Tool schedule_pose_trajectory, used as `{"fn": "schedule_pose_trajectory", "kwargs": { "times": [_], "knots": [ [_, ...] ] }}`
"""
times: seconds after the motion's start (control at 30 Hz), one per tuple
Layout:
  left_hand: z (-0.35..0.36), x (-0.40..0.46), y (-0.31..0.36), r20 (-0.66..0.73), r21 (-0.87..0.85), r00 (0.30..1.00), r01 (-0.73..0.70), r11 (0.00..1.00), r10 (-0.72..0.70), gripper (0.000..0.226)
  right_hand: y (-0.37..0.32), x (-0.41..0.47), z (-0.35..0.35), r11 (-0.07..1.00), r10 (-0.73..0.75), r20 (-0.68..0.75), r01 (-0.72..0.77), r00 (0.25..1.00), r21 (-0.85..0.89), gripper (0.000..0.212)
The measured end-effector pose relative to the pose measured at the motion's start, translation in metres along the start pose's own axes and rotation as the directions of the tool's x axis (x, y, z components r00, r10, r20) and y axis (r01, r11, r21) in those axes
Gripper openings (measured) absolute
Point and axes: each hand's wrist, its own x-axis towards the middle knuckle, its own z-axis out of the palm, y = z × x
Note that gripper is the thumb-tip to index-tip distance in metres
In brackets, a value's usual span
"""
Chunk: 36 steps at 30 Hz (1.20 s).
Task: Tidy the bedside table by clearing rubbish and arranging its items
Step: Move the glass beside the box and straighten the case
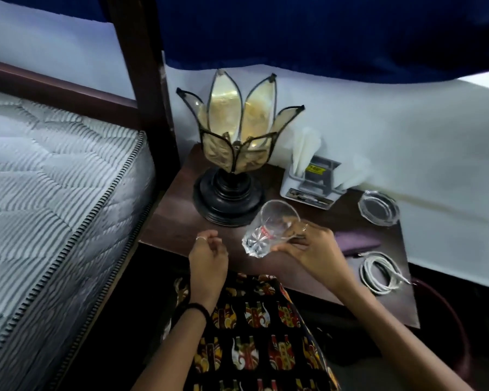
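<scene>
my right hand [312,251] grips the empty glass [268,228], fingers curled round its side, lifted just above the bedside table [175,218] in front of the lamp [235,153]. my left hand [208,256] hangs loosely curled, holding nothing. i judge this the arranging step: next i'd need to right the glass and set it down. it's tipped over, long axis leaning, mouth up and away toward the lamp, thick base toward me
</scene>
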Motion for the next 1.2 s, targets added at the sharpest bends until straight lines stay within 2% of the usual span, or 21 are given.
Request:
{"fn": "schedule_pose_trajectory", "kwargs": {
  "times": [0.13, 0.27, 0.43, 0.5, 0.8, 1.2],
  "knots": [
    [0.025, -0.014, 0.012, 0.111, 0.044, 0.990, -0.093, 0.995, 0.087, 0.019, 0.028, -0.016, -0.038, 0.995, 0.093, -0.158, -0.099, 0.983, -0.029, 0.035],
    [0.046, -0.023, 0.018, 0.168, 0.042, 0.984, -0.068, 0.997, 0.060, 0.017, 0.055, -0.029, -0.075, 0.983, 0.148, -0.325, -0.174, 0.934, -0.052, 0.042],
    [0.071, -0.029, 0.017, 0.253, 0.101, 0.966, -0.079, 0.992, 0.051, 0.018, 0.082, -0.021, -0.120, 0.965, 0.199, -0.464, -0.256, 0.863, -0.063, 0.025],
    [0.078, -0.029, 0.015, 0.270, 0.128, 0.962, -0.084, 0.988, 0.046, 0.020, 0.095, -0.014, -0.136, 0.959, 0.203, -0.508, -0.276, 0.837, -0.070, 0.028],
    [0.074, -0.009, 0.010, 0.226, 0.195, 0.973, -0.090, 0.977, 0.045, 0.021, 0.140, 0.032, -0.163, 0.939, 0.252, -0.597, -0.341, 0.762, -0.038, 0.025],
    [0.076, 0.005, 0.011, 0.211, 0.229, 0.977, -0.060, 0.971, 0.011, 0.025, 0.172, 0.064, -0.154, 0.893, 0.304, -0.577, -0.437, 0.758, -0.104, 0.031]
  ]
}}
